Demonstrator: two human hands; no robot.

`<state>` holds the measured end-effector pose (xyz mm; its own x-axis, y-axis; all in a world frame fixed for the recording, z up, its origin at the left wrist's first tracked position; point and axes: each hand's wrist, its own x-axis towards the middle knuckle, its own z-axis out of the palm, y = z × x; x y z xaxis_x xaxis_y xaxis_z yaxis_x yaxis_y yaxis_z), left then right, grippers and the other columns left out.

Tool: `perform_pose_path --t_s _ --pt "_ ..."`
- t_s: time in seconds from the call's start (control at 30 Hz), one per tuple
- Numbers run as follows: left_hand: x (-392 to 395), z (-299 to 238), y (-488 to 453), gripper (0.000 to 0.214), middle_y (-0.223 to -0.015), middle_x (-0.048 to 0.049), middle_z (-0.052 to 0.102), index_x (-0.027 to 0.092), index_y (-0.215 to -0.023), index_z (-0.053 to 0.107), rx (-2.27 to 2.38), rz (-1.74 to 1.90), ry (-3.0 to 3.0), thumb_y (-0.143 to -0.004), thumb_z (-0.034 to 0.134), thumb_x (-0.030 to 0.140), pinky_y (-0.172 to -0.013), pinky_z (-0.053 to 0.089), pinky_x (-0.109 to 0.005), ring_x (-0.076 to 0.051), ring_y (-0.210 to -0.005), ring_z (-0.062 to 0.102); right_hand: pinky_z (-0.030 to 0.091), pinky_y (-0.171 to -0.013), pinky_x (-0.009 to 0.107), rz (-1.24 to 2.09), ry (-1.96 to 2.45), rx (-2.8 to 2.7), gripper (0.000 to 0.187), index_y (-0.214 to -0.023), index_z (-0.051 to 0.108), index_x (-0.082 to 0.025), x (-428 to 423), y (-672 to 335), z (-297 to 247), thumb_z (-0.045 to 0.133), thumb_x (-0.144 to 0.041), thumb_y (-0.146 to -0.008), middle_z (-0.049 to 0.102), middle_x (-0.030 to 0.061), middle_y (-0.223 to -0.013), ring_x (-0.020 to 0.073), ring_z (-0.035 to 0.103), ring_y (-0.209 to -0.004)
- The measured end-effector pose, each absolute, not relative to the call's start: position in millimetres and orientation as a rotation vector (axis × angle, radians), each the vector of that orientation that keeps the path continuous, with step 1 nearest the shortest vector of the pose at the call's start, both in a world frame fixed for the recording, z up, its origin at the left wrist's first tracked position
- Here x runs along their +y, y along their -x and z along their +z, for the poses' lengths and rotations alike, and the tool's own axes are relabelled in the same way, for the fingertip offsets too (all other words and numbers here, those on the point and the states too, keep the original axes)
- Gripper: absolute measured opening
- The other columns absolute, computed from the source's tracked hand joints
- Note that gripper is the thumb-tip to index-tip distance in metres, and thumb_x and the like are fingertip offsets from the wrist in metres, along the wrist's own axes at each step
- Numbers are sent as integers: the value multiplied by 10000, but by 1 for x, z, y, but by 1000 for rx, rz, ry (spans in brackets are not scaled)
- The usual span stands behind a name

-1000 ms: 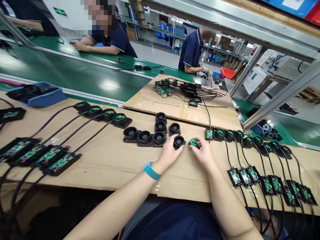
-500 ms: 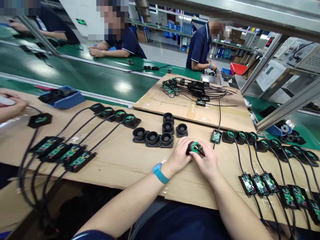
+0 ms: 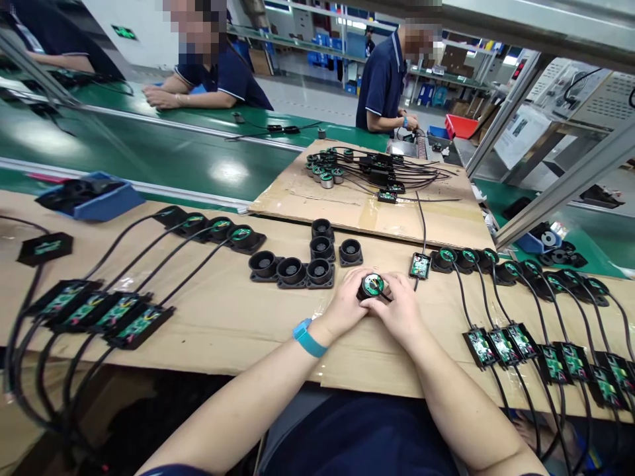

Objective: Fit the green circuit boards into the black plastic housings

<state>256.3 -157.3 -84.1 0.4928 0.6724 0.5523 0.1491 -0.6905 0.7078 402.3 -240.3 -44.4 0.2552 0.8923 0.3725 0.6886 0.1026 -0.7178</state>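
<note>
Between my two hands is a black round housing [image 3: 373, 285] with a green ring-shaped circuit board and thin coloured wires in its top. My left hand [image 3: 346, 301], with a teal band on its wrist, is closed around the housing's left side. From the right, my right hand [image 3: 401, 307] grips the same part, its thumb near the front rim. A black cable runs out of the housing toward my right fingers. Just beyond lie several black housings [image 3: 292, 271] with no green board showing. An open black box with a circuit board [image 3: 421, 266] lies to the right, behind my right hand.
Cabled housings and boxes with boards [image 3: 480, 346] line the right side; similar boxes [image 3: 141, 324] lie left. A blue bin [image 3: 106, 198] stands at the back left. A raised cardboard sheet [image 3: 337, 205] holds motors and cables. Co-workers sit and stand beyond the green bench [image 3: 188, 155].
The view has shifted, so the bench sits farther left. The housing is turned a little in my hands, its board facing up more. A co-worker's hand at the left has left view.
</note>
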Motion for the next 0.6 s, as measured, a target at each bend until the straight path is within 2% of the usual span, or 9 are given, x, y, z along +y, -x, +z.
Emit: perform_pose_path --t_s 0.07,0.1,0.2,0.27,0.43,0.57,0.6 --pt "-156 -84 -256 546 -1300 -114 644 208 -1307 551 779 1114 -2059 -793 727 151 -1111 494 -506 -277 -1230 610 605 -861 386 367 1649 -1510 668 -1335 609 -225 -242 -413 -42 891 -284 -732 612 121 -1275 191 654 -842" --pt "-155 -84 -256 542 -1303 -109 648 209 -1305 554 819 1099 -2028 -795 729 159 -1113 492 -498 -273 -1230 616 606 -826 377 400 1668 -1532 625 -1321 618 -222 -243 -420 -40 869 -259 -750 627 119 -1266 182 653 -813" --pt "-154 -83 -255 514 -1304 -102 655 207 -1304 561 850 1071 -2009 -816 720 188 -1116 488 -477 -266 -1240 620 582 -761 345 456 1682 -1640 198 -1005 712 -200 -246 -436 -32 774 -185 -817 712 61 -974 188 658 -782" --pt "-154 -82 -255 501 -1300 -105 658 205 -1307 561 839 1070 -2026 -832 722 222 -1109 492 -469 -265 -1234 625 569 -765 329 416 1599 -1657 19 -882 703 -204 -247 -440 -27 712 -189 -874 709 40 -852 192 667 -800" --pt "-155 -83 -255 508 -1293 -105 668 209 -1326 560 795 1030 -2065 -849 726 261 -1100 499 -460 -259 -1215 640 569 -803 322 228 1495 -1540 111 -1008 719 -214 -244 -437 -25 655 -286 -953 739 66 -956 197 693 -874" --pt "-155 -82 -256 506 -1275 -113 676 192 -1305 563 809 995 -2001 -827 724 236 -1092 506 -473 -263 -1202 649 550 -816 337 455 1690 -1779 98 -842 716 -197 -245 -442 -32 663 -160 -915 719 42 -818 198 677 -803" --pt "-155 -82 -256 508 -1286 -116 670 192 -1303 560 799 979 -1997 -821 718 223 -1102 498 -480 -266 -1217 641 547 -839 349 515 1741 -1839 84 -850 720 -191 -246 -442 -33 675 -137 -897 720 47 -833 205 679 -823"
